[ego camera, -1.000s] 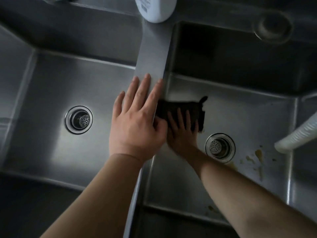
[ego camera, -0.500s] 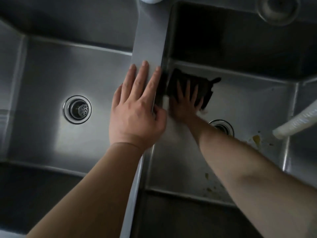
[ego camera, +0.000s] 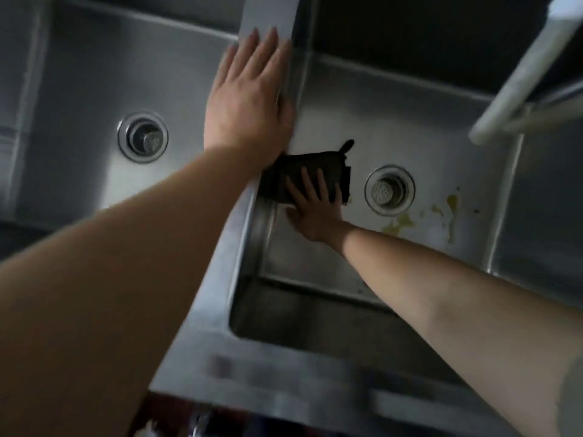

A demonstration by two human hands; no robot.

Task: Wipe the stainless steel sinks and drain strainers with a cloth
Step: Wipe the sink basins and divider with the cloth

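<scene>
Cloth (ego camera: 307, 175) under right hand (ego camera: 315, 212) fingers (ego camera: 325, 186) (flat), beside strainer (ego camera: 389, 189)

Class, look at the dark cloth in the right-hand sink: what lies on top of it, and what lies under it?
The right hand presses flat on the dark cloth. Under it is the right sink floor, hidden there.

Two sinks (ego camera: 94, 89) (ego camera: 410, 121) — two strainers (ego camera: 142, 137) (ego camera: 389, 189) — one cloth (ego camera: 303, 171).
</scene>
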